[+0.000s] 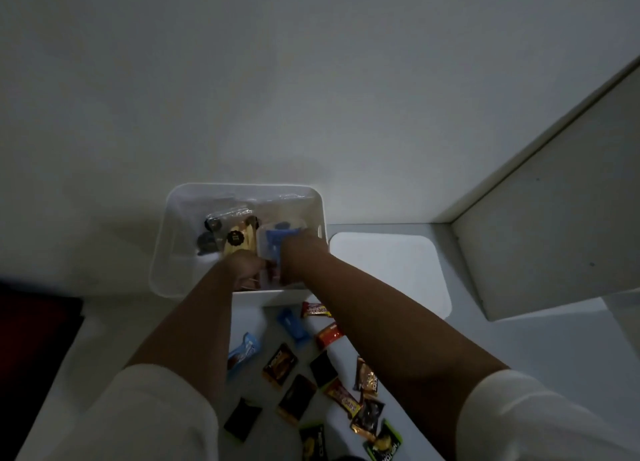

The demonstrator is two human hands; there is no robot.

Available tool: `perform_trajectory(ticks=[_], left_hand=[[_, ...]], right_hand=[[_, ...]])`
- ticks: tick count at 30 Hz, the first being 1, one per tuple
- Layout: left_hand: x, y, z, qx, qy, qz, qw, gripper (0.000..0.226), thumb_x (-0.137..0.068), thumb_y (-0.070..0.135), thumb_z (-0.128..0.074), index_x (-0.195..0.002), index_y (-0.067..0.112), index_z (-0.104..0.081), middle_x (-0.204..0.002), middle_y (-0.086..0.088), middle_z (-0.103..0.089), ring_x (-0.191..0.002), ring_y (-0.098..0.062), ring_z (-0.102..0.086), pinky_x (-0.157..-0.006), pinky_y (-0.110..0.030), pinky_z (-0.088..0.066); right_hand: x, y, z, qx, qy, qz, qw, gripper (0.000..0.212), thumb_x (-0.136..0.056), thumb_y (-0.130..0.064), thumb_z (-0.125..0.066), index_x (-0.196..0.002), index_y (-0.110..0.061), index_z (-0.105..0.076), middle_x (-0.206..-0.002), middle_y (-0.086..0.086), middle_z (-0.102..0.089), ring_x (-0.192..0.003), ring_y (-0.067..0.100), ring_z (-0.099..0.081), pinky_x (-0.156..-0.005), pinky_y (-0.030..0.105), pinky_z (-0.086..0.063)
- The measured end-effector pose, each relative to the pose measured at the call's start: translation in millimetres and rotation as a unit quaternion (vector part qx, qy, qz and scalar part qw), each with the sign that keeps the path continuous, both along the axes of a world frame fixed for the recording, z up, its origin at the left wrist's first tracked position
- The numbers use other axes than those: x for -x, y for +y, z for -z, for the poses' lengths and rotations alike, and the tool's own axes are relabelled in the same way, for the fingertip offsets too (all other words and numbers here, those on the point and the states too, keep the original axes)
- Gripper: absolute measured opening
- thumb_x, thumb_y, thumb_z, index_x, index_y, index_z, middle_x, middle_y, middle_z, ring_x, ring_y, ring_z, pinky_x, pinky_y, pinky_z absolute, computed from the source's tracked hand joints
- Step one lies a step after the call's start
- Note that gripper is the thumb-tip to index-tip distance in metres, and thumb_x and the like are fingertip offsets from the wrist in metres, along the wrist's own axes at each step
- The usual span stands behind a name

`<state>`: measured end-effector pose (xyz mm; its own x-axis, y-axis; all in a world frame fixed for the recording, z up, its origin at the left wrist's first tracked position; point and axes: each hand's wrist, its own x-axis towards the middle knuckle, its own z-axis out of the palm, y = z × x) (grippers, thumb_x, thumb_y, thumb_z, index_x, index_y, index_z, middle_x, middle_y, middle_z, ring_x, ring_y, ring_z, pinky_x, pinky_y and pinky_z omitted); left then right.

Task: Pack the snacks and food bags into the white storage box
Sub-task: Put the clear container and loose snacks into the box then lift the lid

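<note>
I see both forearms stretched forward and bare below pushed-up white sleeves, converging toward each other. My left hand point(244, 264) curls its fingers inward; my right hand point(299, 252) sits just beside it, knuckles up, fingers bent downward. What either grips I cannot tell.

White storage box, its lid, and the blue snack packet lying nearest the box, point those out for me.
white storage box point(162, 252): head view, left wall.
lid point(388, 270): head view, flat top.
blue snack packet point(293, 325): head view, wrapper's middle.
</note>
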<state>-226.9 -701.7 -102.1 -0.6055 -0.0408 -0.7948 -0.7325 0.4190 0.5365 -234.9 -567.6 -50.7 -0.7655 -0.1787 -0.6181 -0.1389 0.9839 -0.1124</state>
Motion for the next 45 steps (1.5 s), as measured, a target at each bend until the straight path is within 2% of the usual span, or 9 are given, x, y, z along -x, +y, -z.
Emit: perform_trajectory(ticks=[7, 13, 20, 24, 26, 29, 34, 41, 45], left_hand=[[0, 7, -1, 0.137, 0.028, 0.144, 0.980, 0.020, -0.090, 0.008, -0.070, -0.075, 0.004, -0.059, -0.086, -0.013, -0.063, -0.078, -0.023, -0.063, -0.068, -0.025, -0.051], [-11, 11, -27, 0.234, 0.220, 0.079, 0.944, 0.032, -0.093, 0.041, -0.061, -0.113, 0.017, -0.065, -0.109, -0.008, -0.070, -0.098, -0.031, -0.066, -0.083, -0.037, -0.054], [-100, 52, -71, 0.142, 0.468, 0.000, 0.872, 0.018, -0.100, 0.032, -0.050, -0.094, 0.022, -0.064, -0.081, 0.007, -0.065, -0.073, -0.011, -0.063, -0.065, -0.030, -0.051], [-172, 45, -25, 0.121, 0.532, 0.055, 0.836, 0.014, -0.097, 0.029, -0.062, -0.104, 0.017, -0.067, -0.095, 0.000, -0.069, -0.085, -0.017, -0.066, -0.072, -0.042, -0.058], [-203, 28, 11, 0.181, 0.477, 0.121, 0.852, 0.045, -0.088, 0.044, -0.068, -0.126, 0.019, -0.062, -0.122, -0.005, -0.064, -0.110, -0.025, -0.062, -0.087, -0.046, -0.057], [-249, -6, 61, 0.301, 0.287, 0.182, 0.891, 0.113, -0.067, 0.086, -0.063, -0.158, 0.031, -0.024, -0.165, -0.011, -0.024, -0.150, -0.038, -0.026, -0.115, -0.056, -0.036], [-310, -34, 107, 0.312, 0.143, 0.269, 0.900, 0.150, -0.047, 0.105, -0.048, -0.154, 0.033, 0.028, -0.169, -0.010, 0.016, -0.155, -0.035, 0.010, -0.122, -0.061, -0.004], [-327, 24, 112, 0.282, 0.236, 0.328, 0.870, 0.149, -0.045, 0.105, -0.049, -0.163, 0.025, -0.006, -0.170, -0.014, 0.006, -0.155, -0.041, 0.003, -0.119, -0.069, -0.007], [-328, 47, 107, 0.288, 0.272, 0.331, 0.856, 0.149, -0.046, 0.104, -0.050, -0.162, 0.018, -0.015, -0.169, -0.019, 0.005, -0.154, -0.045, 0.003, -0.118, -0.071, -0.004]], right_hand=[[-9, 0, 34, -0.057, 0.037, -0.022, 0.997, 0.029, -0.094, -0.031, -0.068, -0.115, -0.011, -0.068, -0.093, 0.008, -0.063, -0.083, 0.023, -0.062, -0.069, 0.037, -0.047], [-9, 15, -10, 0.060, 0.089, 0.051, 0.993, 0.026, -0.090, -0.030, -0.072, -0.109, -0.014, -0.066, -0.096, 0.005, -0.063, -0.085, 0.022, -0.059, -0.075, 0.035, -0.047], [-59, 90, -27, 0.304, 0.324, 0.261, 0.857, 0.019, -0.093, -0.037, -0.058, -0.105, -0.025, -0.067, -0.084, 0.001, -0.075, -0.078, 0.022, -0.070, -0.072, 0.034, -0.058], [-114, 148, 5, 0.303, 0.324, 0.285, 0.849, 0.015, -0.096, -0.033, -0.059, -0.104, -0.024, -0.067, -0.072, -0.005, -0.069, -0.070, 0.017, -0.066, -0.068, 0.035, -0.057], [-150, 178, 35, 0.283, 0.305, 0.278, 0.866, 0.016, -0.096, -0.035, -0.059, -0.106, -0.025, -0.066, -0.079, -0.005, -0.069, -0.076, 0.017, -0.066, -0.073, 0.039, -0.057], [-216, 223, 82, 0.218, 0.271, 0.298, 0.889, 0.042, -0.093, -0.053, -0.061, -0.126, -0.027, -0.060, -0.115, 0.002, -0.065, -0.111, 0.025, -0.061, -0.091, 0.042, -0.052], [-313, 269, 142, 0.172, 0.125, 0.368, 0.905, 0.131, -0.064, -0.093, -0.062, -0.161, -0.016, -0.020, -0.160, 0.012, -0.030, -0.148, 0.033, -0.029, -0.117, 0.054, -0.036], [-331, 262, 157, 0.149, 0.144, 0.213, 0.955, 0.141, -0.056, -0.095, -0.065, -0.162, -0.021, -0.012, -0.163, 0.009, -0.022, -0.150, 0.030, -0.026, -0.114, 0.061, -0.033], [-333, 247, 152, 0.117, 0.066, 0.114, 0.984, 0.155, -0.045, -0.096, -0.067, -0.159, -0.036, 0.020, -0.170, 0.009, 0.016, -0.156, 0.034, 0.018, -0.123, 0.067, -0.002]])
